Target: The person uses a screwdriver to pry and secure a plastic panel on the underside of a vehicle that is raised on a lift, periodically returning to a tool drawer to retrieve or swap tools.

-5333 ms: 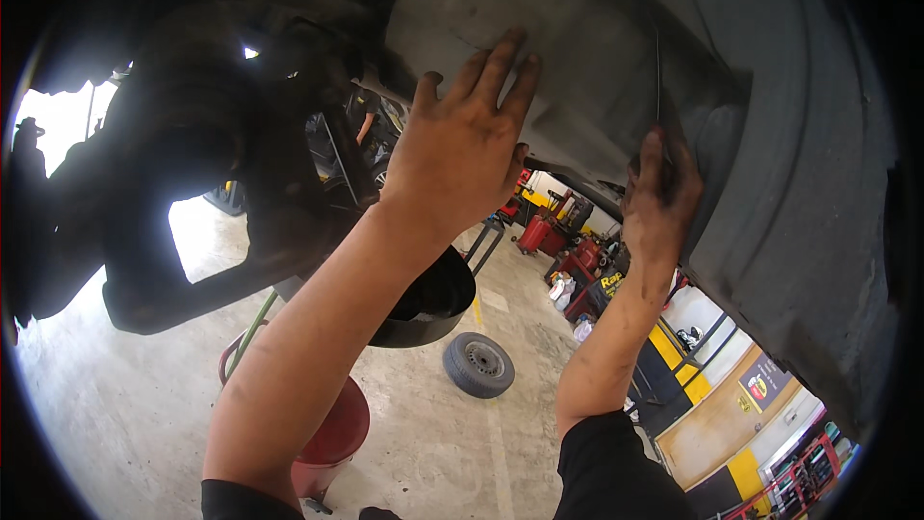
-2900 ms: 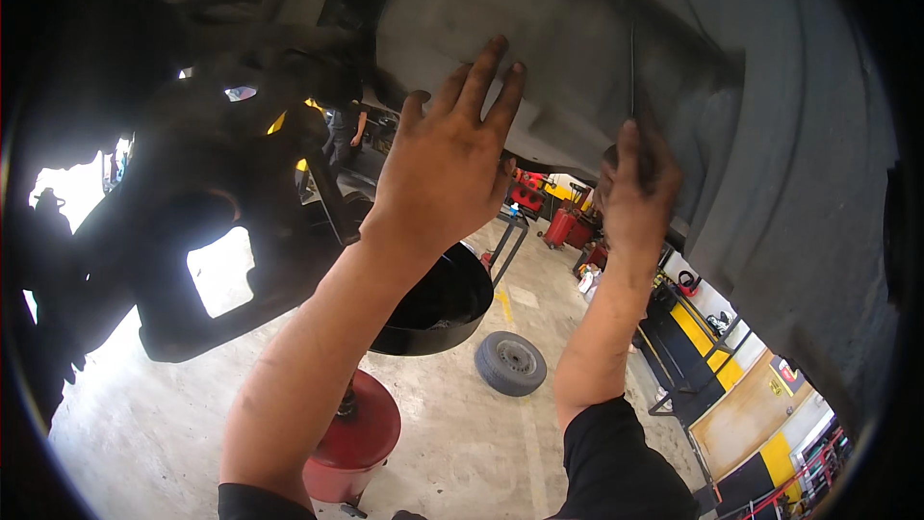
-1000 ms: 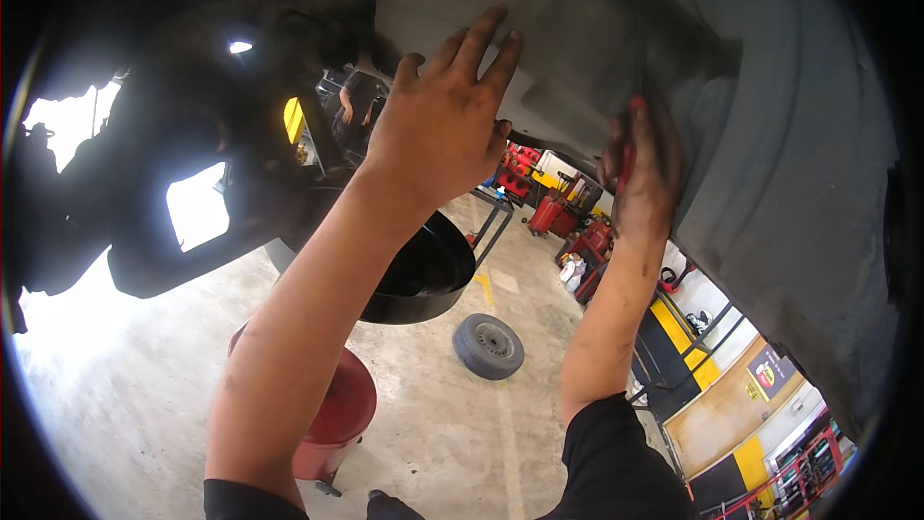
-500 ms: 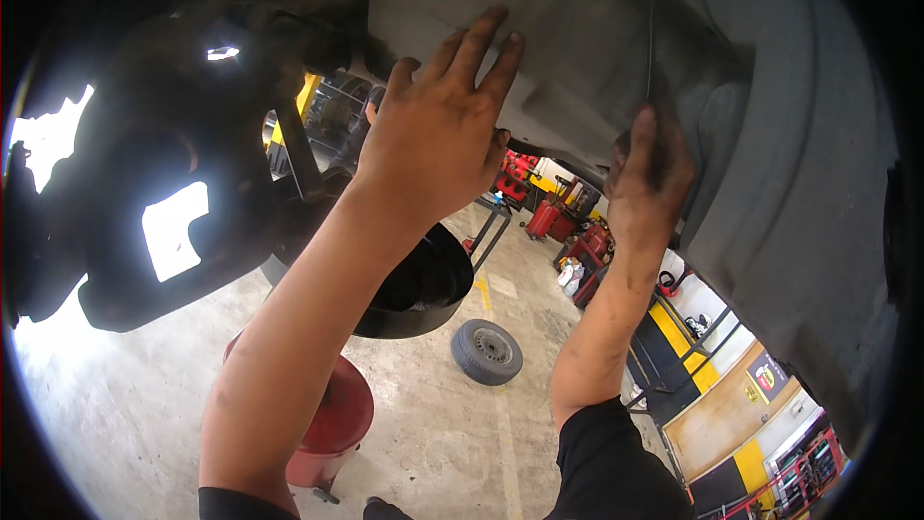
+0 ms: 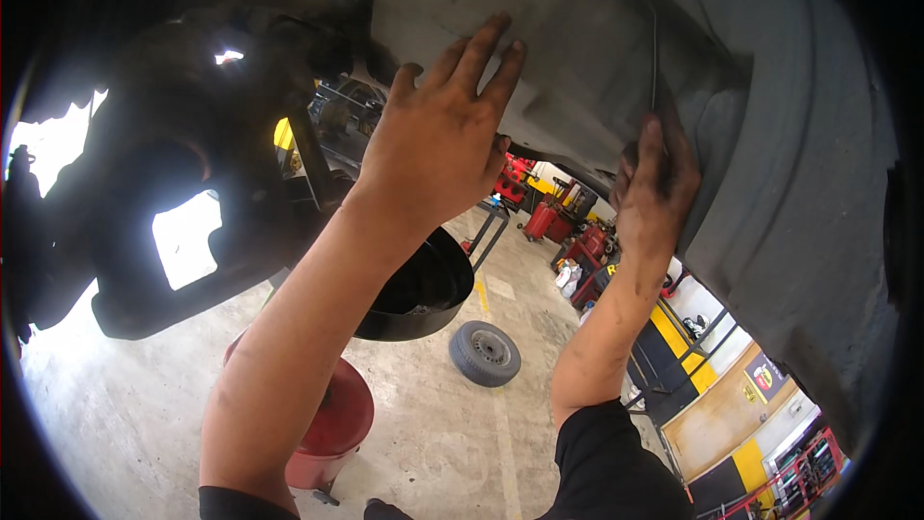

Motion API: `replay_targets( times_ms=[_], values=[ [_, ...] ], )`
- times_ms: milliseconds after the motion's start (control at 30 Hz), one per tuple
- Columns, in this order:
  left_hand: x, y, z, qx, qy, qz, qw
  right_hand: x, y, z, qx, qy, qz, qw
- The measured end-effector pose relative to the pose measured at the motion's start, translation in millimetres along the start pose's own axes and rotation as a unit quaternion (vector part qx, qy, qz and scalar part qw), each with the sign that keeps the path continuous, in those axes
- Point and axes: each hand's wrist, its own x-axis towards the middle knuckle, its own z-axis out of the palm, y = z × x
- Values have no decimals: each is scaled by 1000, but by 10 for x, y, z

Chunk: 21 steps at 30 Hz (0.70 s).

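My left hand (image 5: 438,130) is raised against the dark grey wheel-arch liner (image 5: 568,29) of a lifted vehicle. Its fingers are spread, the tips lying at the panel's surface, and nothing shows in the grasp. To the right, my right hand (image 5: 656,173) is closed around what looks like a screwdriver (image 5: 655,63). Only the thin, long metal shaft shows, pointing up along the liner; the handle is hidden in my fingers. Shadow makes it impossible to tell whether the tip touches the liner.
Dark suspension parts (image 5: 144,154) hang at the left. Below my left forearm are a black round drain pan (image 5: 452,313) and a red drum (image 5: 337,414). A wheel with its tyre (image 5: 485,353) lies on the concrete floor. Red workshop equipment (image 5: 549,217) stands farther back.
My right hand and the screwdriver have shifted slightly downward, with more of the shaft visible. My left hand stays nearly in place on the liner.
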Motion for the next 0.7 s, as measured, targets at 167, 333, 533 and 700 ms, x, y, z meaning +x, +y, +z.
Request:
replay_targets(
  times_ms=[167,333,533,700],
  values=[
    [-4,-15,5,-6,1,0,1000,25,27,-11,-14,10,-10,1000],
    [-12,-7,4,-10,0,-1,1000,-3,-19,-3,9,-11,0,1000],
    [-17,-15,-15,-5,-2,-3,1000,12,-37,-2,-6,-2,-2,1000],
    [-17,-8,-14,1,-1,-4,1000,-12,-105,6,14,-4,38,999]
  ],
)
